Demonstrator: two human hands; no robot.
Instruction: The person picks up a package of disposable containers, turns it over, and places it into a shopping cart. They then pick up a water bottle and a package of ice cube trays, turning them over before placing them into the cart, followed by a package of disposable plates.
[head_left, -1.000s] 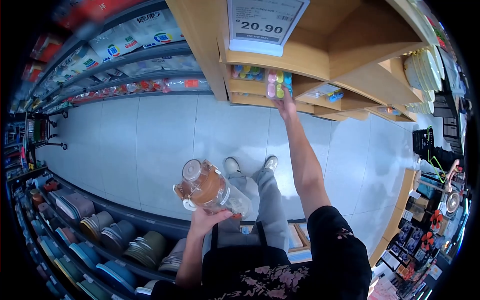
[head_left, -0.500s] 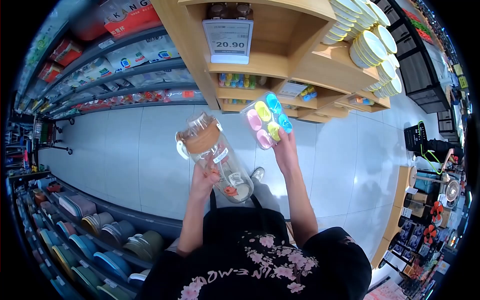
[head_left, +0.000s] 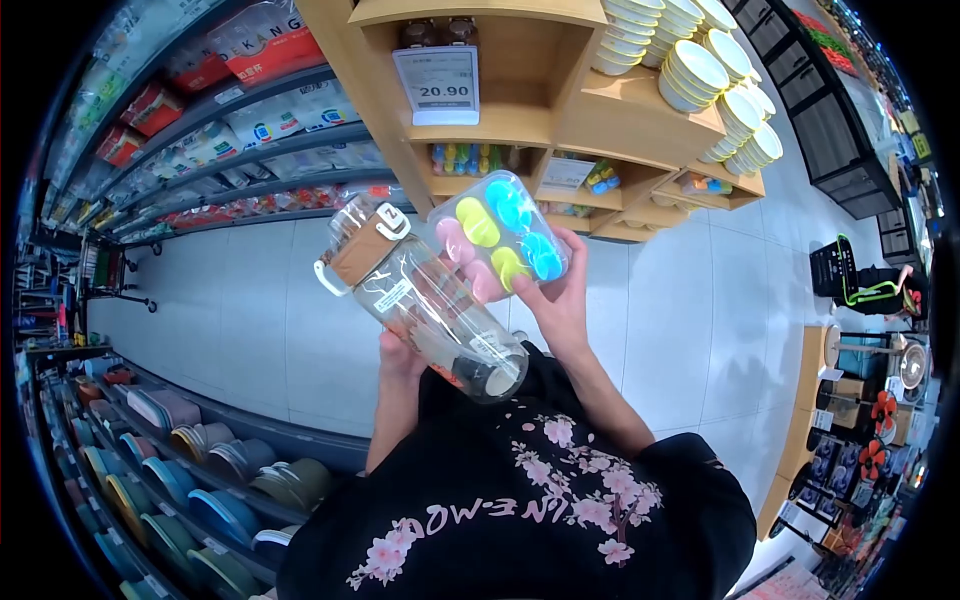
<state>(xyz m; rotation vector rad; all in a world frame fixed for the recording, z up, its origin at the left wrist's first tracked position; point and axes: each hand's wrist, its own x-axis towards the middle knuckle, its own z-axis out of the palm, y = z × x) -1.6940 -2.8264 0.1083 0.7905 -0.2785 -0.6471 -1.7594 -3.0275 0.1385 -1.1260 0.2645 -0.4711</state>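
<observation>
My left hand (head_left: pixel 400 360) is closed around a large clear water bottle (head_left: pixel 425 300) with a brown lid collar and a white carry loop. The bottle leans with its lid up and to the left, and its body hides most of my fingers. In my right hand (head_left: pixel 560 305) is a clear plastic pack of egg-shaped pieces (head_left: pixel 482 222), coloured pink, yellow and blue. My thumb lies across its near edge and the fingers go behind it. The bottle's upper part overlaps the pack's left edge in this view.
Wooden shelving (head_left: pixel 490 90) stands ahead, with a 20.90 price sign (head_left: pixel 440 86) and stacked white bowls (head_left: pixel 693 73) on it. Packaged goods fill a grey rack (head_left: pixel 250 140) on the left. Plastic basins (head_left: pixel 222 515) line the lower left shelves. Tiled floor (head_left: pixel 340 330) lies below.
The pack has moved left, close to the bottle, and faces me more flatly. The bottle has turned, bringing its carry loop to the front. The view has shifted slightly.
</observation>
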